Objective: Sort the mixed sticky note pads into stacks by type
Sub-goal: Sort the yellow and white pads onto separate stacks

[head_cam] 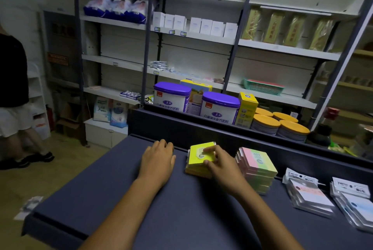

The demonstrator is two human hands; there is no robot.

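Four sticky note stacks point(257, 171) on counter point(181, 209), two hands, right hand point(221, 164) pinching yellow stack point(198, 161)

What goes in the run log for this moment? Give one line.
left hand: flat on table | right hand: grips yellow stack | pink-green stack: beside, right | state: sorting

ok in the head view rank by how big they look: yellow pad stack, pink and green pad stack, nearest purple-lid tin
1. nearest purple-lid tin, though partly hidden behind the ledge
2. pink and green pad stack
3. yellow pad stack, partly covered by the right hand

The tin sits farther away, so its true lead is probably greater.
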